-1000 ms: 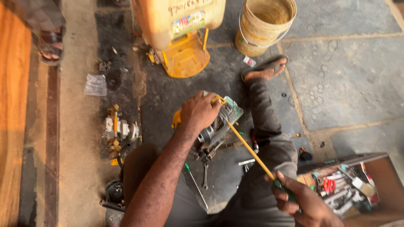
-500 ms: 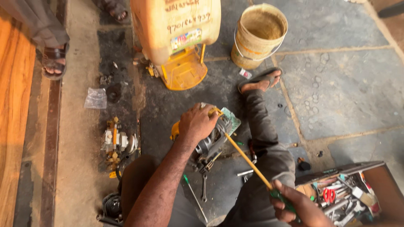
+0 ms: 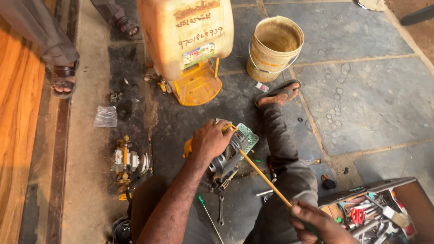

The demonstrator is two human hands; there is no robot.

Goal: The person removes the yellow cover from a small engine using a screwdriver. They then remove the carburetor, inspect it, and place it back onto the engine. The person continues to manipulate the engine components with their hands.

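Small multicoloured rectangular label (image 3: 198, 55) on the yellowed tank (image 3: 167, 40); clear plastic bag (image 3: 106, 116) at left.

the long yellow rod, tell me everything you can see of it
The yellow rod is long, thin and straight, and looks like the shaft of a tool with a dark green handle. It slants from the right hand, which grips the handle end, up-left to the small engine, where its tip meets the top beside the left hand resting there.
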